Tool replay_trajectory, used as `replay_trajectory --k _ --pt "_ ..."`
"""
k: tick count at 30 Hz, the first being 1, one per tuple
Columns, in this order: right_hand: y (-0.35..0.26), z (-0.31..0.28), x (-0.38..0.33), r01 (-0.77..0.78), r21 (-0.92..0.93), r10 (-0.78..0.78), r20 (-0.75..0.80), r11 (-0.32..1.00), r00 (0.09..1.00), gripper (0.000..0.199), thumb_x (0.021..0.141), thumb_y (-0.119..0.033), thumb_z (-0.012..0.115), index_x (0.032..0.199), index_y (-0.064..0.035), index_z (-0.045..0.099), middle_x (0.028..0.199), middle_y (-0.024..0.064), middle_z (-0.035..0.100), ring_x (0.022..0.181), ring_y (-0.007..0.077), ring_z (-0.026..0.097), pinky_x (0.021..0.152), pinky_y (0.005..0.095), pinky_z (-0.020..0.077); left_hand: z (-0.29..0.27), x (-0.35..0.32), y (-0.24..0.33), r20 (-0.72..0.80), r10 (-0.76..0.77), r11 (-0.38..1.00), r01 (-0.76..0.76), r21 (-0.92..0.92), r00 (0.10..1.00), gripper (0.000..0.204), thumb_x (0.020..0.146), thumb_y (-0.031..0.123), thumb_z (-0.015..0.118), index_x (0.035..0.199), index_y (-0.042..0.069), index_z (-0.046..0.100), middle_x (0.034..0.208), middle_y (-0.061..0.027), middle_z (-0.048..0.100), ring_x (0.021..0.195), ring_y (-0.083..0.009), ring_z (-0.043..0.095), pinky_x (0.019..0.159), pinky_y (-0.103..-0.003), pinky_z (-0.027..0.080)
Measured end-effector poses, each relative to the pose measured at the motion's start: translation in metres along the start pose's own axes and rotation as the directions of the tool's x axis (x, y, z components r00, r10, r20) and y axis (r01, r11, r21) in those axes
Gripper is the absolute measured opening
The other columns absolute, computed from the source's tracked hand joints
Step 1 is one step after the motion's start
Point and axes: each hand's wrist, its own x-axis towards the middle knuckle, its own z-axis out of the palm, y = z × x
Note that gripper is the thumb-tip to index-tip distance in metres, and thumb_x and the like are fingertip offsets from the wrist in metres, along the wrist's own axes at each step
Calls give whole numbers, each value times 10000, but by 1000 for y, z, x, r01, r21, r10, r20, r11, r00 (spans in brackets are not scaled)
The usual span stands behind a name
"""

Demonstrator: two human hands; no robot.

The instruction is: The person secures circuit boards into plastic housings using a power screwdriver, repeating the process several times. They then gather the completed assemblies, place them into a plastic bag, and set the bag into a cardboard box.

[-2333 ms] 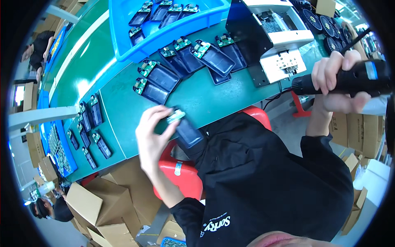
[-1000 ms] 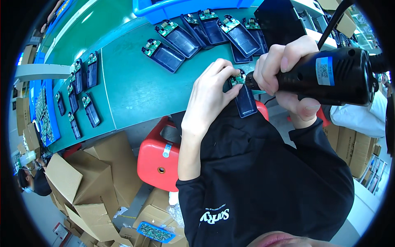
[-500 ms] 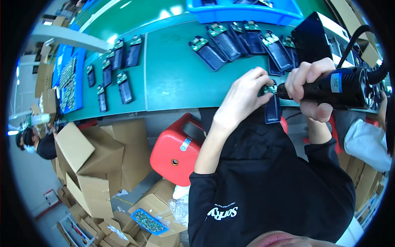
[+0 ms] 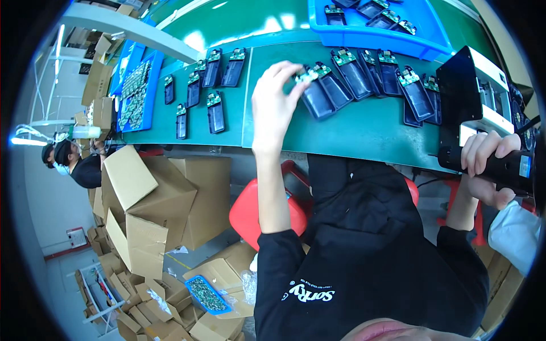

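My left hand (image 4: 275,96) reaches over the green work table (image 4: 352,128) and pinches the top end of a dark flat part with a small green circuit board (image 4: 314,94), which lies at the left end of a row of like parts (image 4: 392,77). My right hand (image 4: 483,167) is at the right, off the table edge, wrapped around a black electric screwdriver (image 4: 512,167) with a cable.
A blue tray (image 4: 375,31) with more parts sits behind the row. A black and white machine (image 4: 472,96) stands at the right. More dark parts (image 4: 207,94) and a blue tray of small boards (image 4: 133,91) lie left. Cardboard boxes (image 4: 153,199) and a red stool (image 4: 256,210) are below; another person (image 4: 79,165) is far left.
My left hand has carried the dark part from in front of my chest out to the table and set it at the row's left end. My right hand with the screwdriver drew back to the right.
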Motion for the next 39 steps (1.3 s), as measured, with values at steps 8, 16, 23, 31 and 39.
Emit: replay_trajectory --k 8,16,23,31,39 --pt "-10 -12 -8 -33 -119 29 -38 992 999 660 817 -641 629 1062 -81 382 718 22 480 503 92 482 473 220 416 14 47 -16 -90 146 989 -142 46 985 252 801 134 740 1028 42 681 1051 -117 677 898 -250 663 806 -334 516" --pt "-38 -42 -25 -86 -255 31 -213 963 977 649 803 -662 616 1018 -85 409 677 -1 443 491 66 422 462 185 377 -59 74 -125 53 309 784 -286 551 950 306 784 6 625 1067 109 679 1100 -88 666 1009 -297 632 866 -412 491" --pt "-55 -52 -18 7 -110 -34 -249 994 968 653 773 -663 644 1018 -97 430 674 -9 452 501 70 453 476 173 397 -55 88 -137 304 186 715 -341 610 934 340 721 58 704 1059 83 687 1094 -78 688 1053 -277 619 901 -414 475" --pt "-81 -65 4 86 -236 -103 -61 968 993 670 851 -687 518 1090 -66 443 721 24 477 515 94 479 483 219 421 -66 63 -116 370 190 839 -346 421 910 316 775 92 730 1079 25 672 1147 -133 650 1018 -309 620 867 -393 476" --pt "-67 -67 -1 75 -432 -131 -101 899 986 648 892 -681 424 1097 -67 467 695 30 491 506 102 479 486 240 428 -60 22 -48 453 4 943 -154 294 892 346 745 100 763 1065 16 660 1098 -130 659 998 -300 624 876 -382 483"
